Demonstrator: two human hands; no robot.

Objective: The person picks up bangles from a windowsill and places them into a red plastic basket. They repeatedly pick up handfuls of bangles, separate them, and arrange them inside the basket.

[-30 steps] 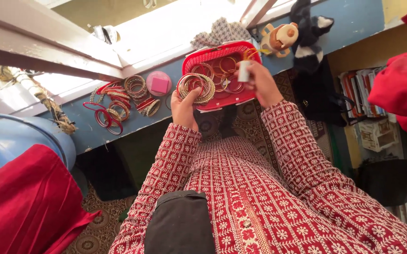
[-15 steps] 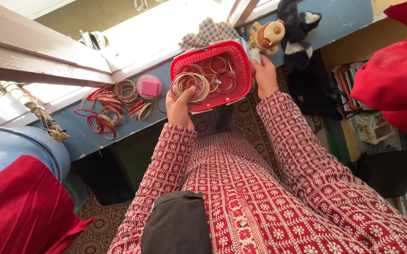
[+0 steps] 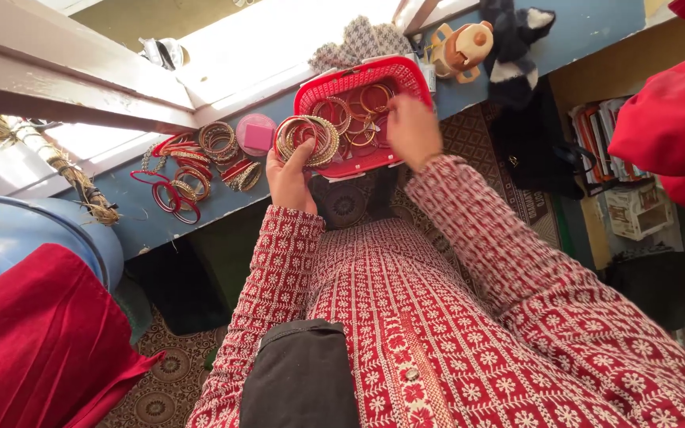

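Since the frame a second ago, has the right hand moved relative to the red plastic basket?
Yes. The right hand left the red plastic basket's right rim and now reaches leftward inside it.

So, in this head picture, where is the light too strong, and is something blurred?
Head view: daylight washes out the window sill above the red basket; the right hand in the basket is slightly motion-blurred; the left hand and its bangle stack look sharp.
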